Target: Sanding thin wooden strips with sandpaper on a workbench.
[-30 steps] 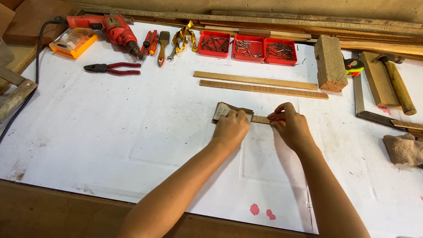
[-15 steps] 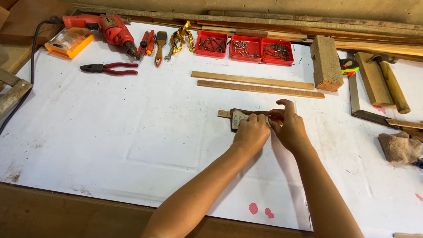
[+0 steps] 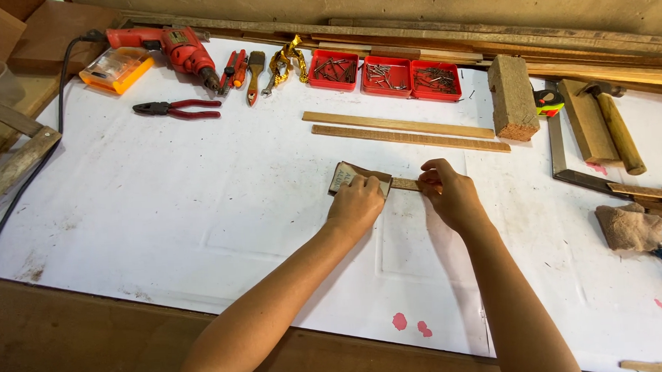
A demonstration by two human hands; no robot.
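Near the surface's middle, your left hand [image 3: 358, 200] presses a folded sandpaper piece [image 3: 348, 175] over a thin wooden strip [image 3: 405, 184], while your right hand [image 3: 450, 194] pinches the strip's other end.

Both arms reach fwd, bare, almost side by side. Left hand [image 3: 359, 200] lies palm down, fingers curled & pressing. Right hand [image 3: 450, 194] pinches w/ thumb & fingertips.

A folded sheet of brown sandpaper [image 3: 349, 176] is lying over the left end of a thin wooden strip [image 3: 405, 183], which is resting flat on the white-covered worktop [image 3: 197, 184], running left to right, just nearer than two longer strips.
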